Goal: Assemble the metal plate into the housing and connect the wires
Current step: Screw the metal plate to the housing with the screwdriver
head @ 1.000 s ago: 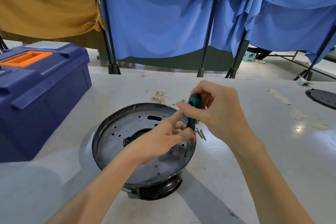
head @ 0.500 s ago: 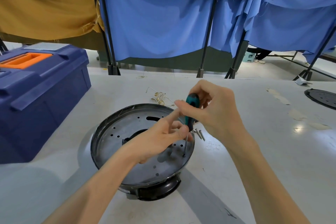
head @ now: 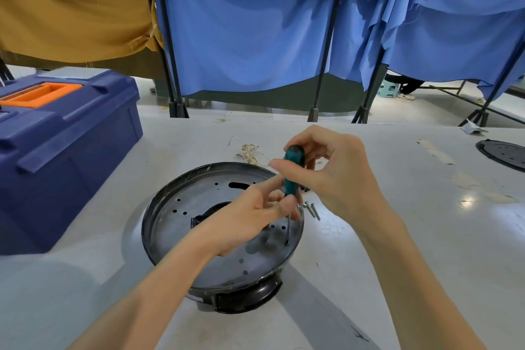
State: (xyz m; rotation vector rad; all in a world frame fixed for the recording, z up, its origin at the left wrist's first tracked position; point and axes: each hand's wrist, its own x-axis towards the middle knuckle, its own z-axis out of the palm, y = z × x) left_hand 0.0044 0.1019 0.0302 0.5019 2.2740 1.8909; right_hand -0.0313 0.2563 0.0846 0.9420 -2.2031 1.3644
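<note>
A round perforated metal plate (head: pixel 181 221) sits in a black housing (head: pixel 244 297) at the table's middle. A teal-handled screwdriver (head: pixel 292 170) stands upright, its tip at a hole near the plate's right rim. My right hand (head: pixel 338 173) grips the handle from the top. My left hand (head: pixel 252 216) pinches the lower handle and shaft, steadying it. Two loose screws (head: pixel 312 210) lie on the table just right of the plate. A bundle of thin wires (head: pixel 248 150) lies behind the housing.
A dark blue toolbox (head: pixel 62 150) with an orange handle stands at the left. A second black round plate (head: pixel 505 153) lies at the far right edge. Blue and yellow curtains on black stands hang behind the table.
Both hands stay on the screwdriver over the same hole; my right fingers have shifted slightly round the handle.
</note>
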